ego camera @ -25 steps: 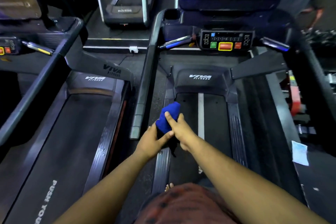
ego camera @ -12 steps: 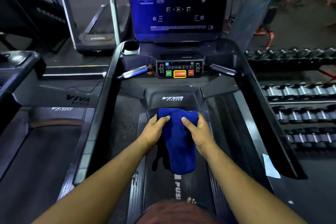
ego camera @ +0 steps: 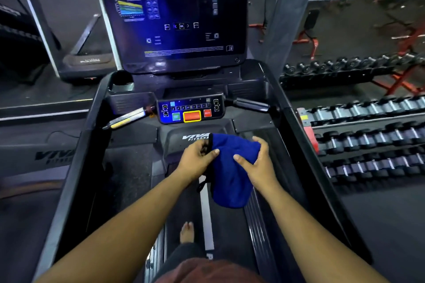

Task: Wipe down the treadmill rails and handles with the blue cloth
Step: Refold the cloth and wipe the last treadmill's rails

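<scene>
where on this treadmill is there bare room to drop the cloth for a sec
Bare belt lies below the left hand, between the left side rail and the white stripe. The ledge around the button panel is crowded by the two handles. Both hands hold the blue cloth; the right hand covers the belt's right.

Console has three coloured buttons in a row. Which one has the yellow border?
The middle one: the wide orange button, ringed in yellow. The green button to its left and the smaller red button to its right have no such border.
</scene>
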Motion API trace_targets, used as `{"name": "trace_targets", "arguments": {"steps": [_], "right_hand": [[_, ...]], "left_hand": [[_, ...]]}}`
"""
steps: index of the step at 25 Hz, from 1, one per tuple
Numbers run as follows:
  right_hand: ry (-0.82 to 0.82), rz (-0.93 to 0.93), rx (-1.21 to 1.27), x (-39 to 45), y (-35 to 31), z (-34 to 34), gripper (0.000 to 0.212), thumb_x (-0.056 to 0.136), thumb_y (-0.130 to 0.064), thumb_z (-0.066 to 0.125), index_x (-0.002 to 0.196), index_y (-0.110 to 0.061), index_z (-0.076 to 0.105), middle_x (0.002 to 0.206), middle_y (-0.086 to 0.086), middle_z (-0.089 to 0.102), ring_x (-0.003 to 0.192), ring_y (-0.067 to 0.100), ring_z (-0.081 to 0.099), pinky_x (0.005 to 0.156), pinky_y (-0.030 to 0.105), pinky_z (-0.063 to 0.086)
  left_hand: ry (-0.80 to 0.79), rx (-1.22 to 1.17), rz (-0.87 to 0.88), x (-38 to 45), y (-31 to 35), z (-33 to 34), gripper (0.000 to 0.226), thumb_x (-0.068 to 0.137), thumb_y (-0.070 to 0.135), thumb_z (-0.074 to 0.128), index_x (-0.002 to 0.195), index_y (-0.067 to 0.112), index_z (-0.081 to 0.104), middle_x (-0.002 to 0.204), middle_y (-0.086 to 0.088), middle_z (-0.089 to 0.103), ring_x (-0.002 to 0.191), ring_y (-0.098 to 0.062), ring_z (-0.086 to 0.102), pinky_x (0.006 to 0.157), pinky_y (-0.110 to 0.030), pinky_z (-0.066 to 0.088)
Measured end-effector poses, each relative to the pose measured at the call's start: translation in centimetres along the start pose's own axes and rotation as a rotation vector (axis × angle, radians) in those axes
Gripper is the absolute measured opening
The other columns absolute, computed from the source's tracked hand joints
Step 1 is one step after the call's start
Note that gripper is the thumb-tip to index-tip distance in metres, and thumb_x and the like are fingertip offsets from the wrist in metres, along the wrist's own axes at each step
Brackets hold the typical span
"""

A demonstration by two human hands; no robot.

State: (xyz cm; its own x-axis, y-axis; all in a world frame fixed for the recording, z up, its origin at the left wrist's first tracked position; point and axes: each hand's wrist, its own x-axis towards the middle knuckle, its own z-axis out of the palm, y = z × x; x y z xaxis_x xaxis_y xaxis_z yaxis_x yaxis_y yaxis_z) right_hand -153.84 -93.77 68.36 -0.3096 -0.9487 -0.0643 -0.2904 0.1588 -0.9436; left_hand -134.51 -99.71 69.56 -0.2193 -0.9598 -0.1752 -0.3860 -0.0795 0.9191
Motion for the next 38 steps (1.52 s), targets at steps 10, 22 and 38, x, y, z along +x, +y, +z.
{"name": "trace_targets", "arguments": {"steps": [10, 22, 38], "right_hand": [[0.446, -0.064, -0.361, 20.9, -1.9, 1.3, 0.053, 0.088, -0.022, 0.073, 0.129, -0.012, 0.042, 0.136, 0.007, 0.044, 0.103, 0.020, 0.057, 0.080, 0.021, 0.041], [0.046, -0.083, -1.013, 34.3, 2.3, 4.0, 0.051, 0.097, -0.054, 0.027, 0.068, -0.023, 0.055, 0.073, 0.002, 0.067, 0.075, 0.028, 0.065, 0.071, 0.037, 0.040], [0.158, -0.094, -1.016, 29.3, 6.7, 3.0, 0.058, 0.099, -0.062, 0.024, 0.119, -0.021, 0.061, 0.120, 0.002, 0.061, 0.120, 0.025, 0.053, 0.112, 0.052, 0.027]], "left_hand": [[-0.045, 0.436, 0.330, 24.2, 4.7, 1.3, 0.060, 0.090, 0.037, 0.067, 0.140, 0.028, 0.035, 0.087, 0.006, 0.061, 0.084, -0.024, 0.065, 0.072, -0.036, 0.049], [-0.283, 0.910, 0.431, 36.4, 2.6, 2.3, 0.041, 0.102, 0.040, 0.036, 0.138, 0.029, 0.050, 0.144, 0.005, 0.045, 0.138, -0.016, 0.032, 0.106, -0.044, 0.026], [-0.238, 1.061, 0.391, 36.1, 3.4, 3.1, 0.040, 0.098, 0.039, 0.037, 0.130, 0.028, 0.058, 0.134, 0.004, 0.053, 0.133, -0.019, 0.040, 0.106, -0.045, 0.030]]}}
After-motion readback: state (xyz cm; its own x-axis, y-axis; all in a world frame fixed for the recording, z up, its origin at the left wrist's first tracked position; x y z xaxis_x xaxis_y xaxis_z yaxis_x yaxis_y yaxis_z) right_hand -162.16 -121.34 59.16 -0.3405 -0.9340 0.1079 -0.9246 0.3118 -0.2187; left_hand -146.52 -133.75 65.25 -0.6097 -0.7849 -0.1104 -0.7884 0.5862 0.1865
